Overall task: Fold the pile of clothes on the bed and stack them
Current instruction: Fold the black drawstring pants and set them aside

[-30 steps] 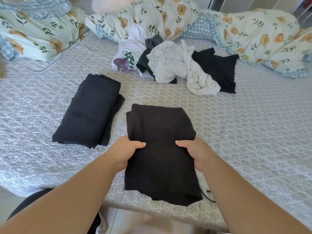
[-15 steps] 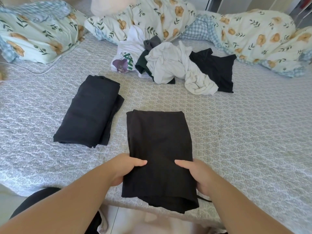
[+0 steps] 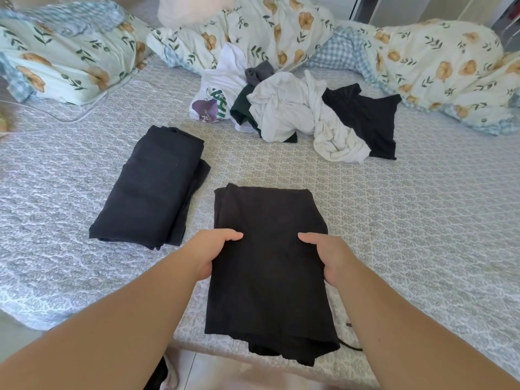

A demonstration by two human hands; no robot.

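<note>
A black garment, folded into a long rectangle, lies on the bed in front of me, its near end hanging over the bed's edge. My left hand grips its left edge, thumb on top. On the opposite edge my right hand grips it the same way. A folded dark navy garment lies to the left. Behind them sits the unfolded pile: white pieces, a printed white shirt, a dark green item and a black garment.
The grey patterned bedspread covers the bed. A floral duvet and a floral pillow line the far side. A white cable runs at the left, and a black cord lies by the near edge.
Both hands slid toward me along the garment's edges, then back up to its middle, still holding it. The garment stays in place.
</note>
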